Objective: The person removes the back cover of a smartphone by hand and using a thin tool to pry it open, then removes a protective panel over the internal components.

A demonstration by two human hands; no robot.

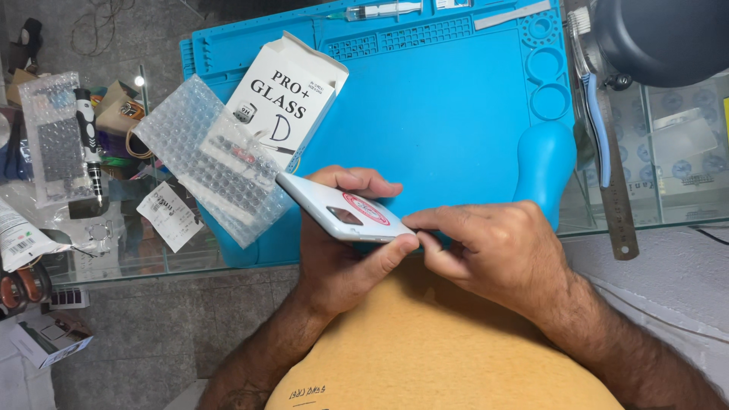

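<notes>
Head view: white phone with red round sticker, gripped by left hand and pinched at its corner by right hand, over blue mat. White box and bubble wrap lie on mat's left.

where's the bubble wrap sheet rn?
Head view, left of centre: the bubble wrap sheet lies on the blue mat's left edge, overlapping the white box, just left of the white phone.
</notes>
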